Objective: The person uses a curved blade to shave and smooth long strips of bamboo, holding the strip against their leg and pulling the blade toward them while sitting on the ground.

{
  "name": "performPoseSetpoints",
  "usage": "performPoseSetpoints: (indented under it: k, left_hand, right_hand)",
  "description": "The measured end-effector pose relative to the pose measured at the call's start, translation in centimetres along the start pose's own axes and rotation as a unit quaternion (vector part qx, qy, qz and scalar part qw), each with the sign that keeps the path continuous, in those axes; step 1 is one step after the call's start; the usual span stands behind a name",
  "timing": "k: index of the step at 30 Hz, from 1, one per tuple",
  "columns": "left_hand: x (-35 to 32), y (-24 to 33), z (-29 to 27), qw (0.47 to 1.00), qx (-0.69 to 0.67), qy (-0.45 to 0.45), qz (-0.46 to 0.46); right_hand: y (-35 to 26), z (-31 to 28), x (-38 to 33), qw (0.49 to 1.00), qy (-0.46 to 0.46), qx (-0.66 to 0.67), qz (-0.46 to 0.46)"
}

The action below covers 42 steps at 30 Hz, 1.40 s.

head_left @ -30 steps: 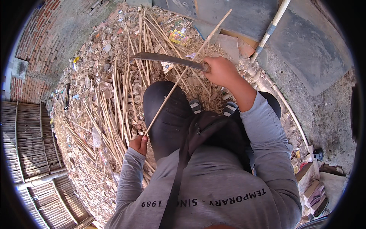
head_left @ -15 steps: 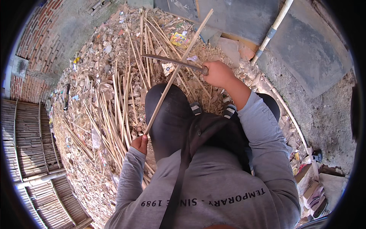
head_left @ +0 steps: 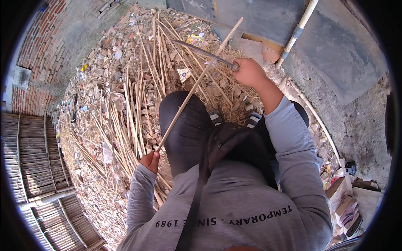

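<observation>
A long pale bamboo strip (head_left: 183, 106) slants from lower left to upper right across my bent left knee. My left hand (head_left: 150, 161) is closed round its near end. Beyond the knee, a long dark blade of a machete (head_left: 204, 52) crosses the strip near its far part and appears to touch it. My right hand (head_left: 250, 72) is wrapped round the machete's handle, most of which the fingers hide. Several similar bamboo strips (head_left: 133, 109) lie on the ground to the left of my knee.
More strips (head_left: 161, 54) lie ahead among rubble and litter. A brick wall (head_left: 54, 46) rises at the far left, with a bamboo slat panel (head_left: 31, 154) below it. Grey sheets (head_left: 335, 54) and a pole (head_left: 296, 35) lean at the right. Stacked sandals (head_left: 348, 213) sit lower right.
My right hand and the machete have moved right and slightly up, the blade tilting more. The strip's far end has swung right and down; my left hand has shifted slightly left and down.
</observation>
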<state>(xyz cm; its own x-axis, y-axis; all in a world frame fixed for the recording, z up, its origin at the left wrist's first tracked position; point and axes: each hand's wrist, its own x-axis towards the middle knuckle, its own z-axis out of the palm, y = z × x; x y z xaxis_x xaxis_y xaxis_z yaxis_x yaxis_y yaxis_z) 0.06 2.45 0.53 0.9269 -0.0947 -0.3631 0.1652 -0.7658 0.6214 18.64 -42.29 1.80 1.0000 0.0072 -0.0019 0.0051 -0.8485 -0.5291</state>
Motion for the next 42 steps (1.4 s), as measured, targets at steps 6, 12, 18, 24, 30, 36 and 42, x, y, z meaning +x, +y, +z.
performPoseSetpoints:
  k: [6, 12, 18, 24, 30, 36, 42]
  left_hand:
    - [-1.5, -2.0, 1.3, 0.994, -0.092, -0.044, -0.027]
    - [-0.8, -3.1, 1.7, 0.995, -0.085, -0.043, -0.037]
    - [-0.6, -3.7, 1.6, 0.997, -0.069, -0.025, -0.034]
    - [0.8, -3.3, 1.1, 0.998, -0.053, -0.023, -0.035]
    - [0.4, -5.8, 2.5, 0.995, -0.076, -0.036, -0.052]
    - [1.1, -3.7, 1.8, 0.998, -0.055, -0.014, -0.022]
    - [-0.1, -1.6, 0.7, 0.999, -0.041, -0.011, -0.026]
  right_hand:
    - [-3.2, -2.1, -2.4, 0.985, -0.094, -0.066, -0.128]
    - [1.0, -1.4, -0.3, 0.997, -0.053, 0.019, -0.049]
    - [-3.7, -1.5, -2.7, 0.985, -0.094, -0.080, -0.124]
    - [1.3, 0.5, 0.4, 0.991, -0.113, 0.006, -0.072]
    - [-3.4, -0.1, -2.0, 0.988, -0.058, -0.048, -0.137]
    - [0.5, 0.6, 0.4, 0.998, -0.041, -0.009, -0.043]
    - [-1.8, 1.3, -0.9, 0.997, -0.007, -0.037, -0.068]
